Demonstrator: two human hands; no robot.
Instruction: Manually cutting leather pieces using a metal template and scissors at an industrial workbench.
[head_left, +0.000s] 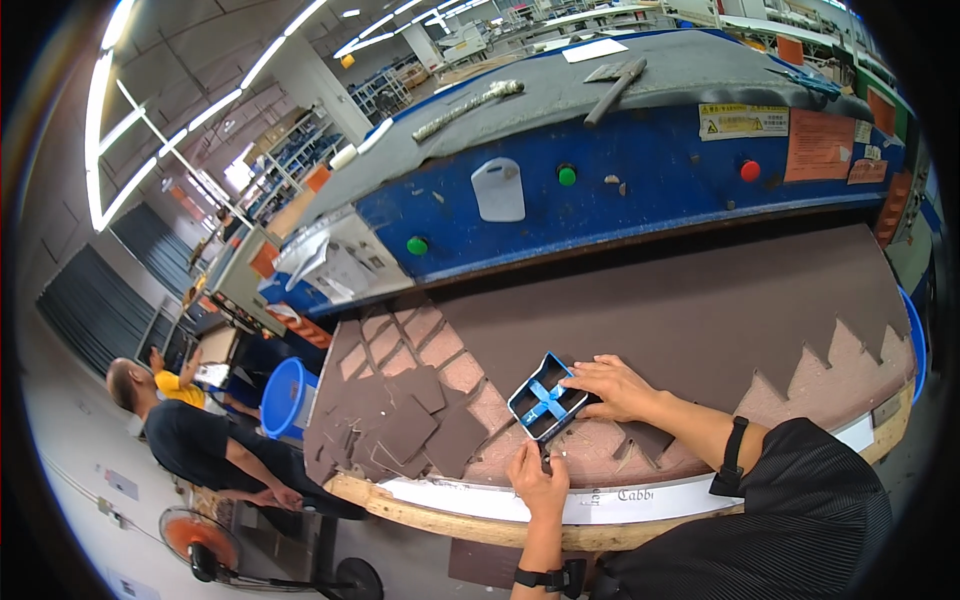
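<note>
A blue cutting die (548, 400), a metal frame with a cross brace inside, is tilted over the pink cutting board (480, 452), near the edge of a brown sheet (650, 320). My left hand (538, 482) has its fingers closed at the die's near corner. At the die's right side, my right hand (615, 390) grips the frame between fingers and thumb. Loose brown cut pieces (405, 428) lie piled to the left of the die. One more brown scrap (648, 438) rests just below my right wrist.
Behind the sheet rises a blue machine beam (640, 185) with green and red buttons; a hammer (614, 92) lies on top. A wooden edge (450, 516) bounds the near side. At left are a blue bin (288, 398), a fan (202, 545) and a standing person (215, 455).
</note>
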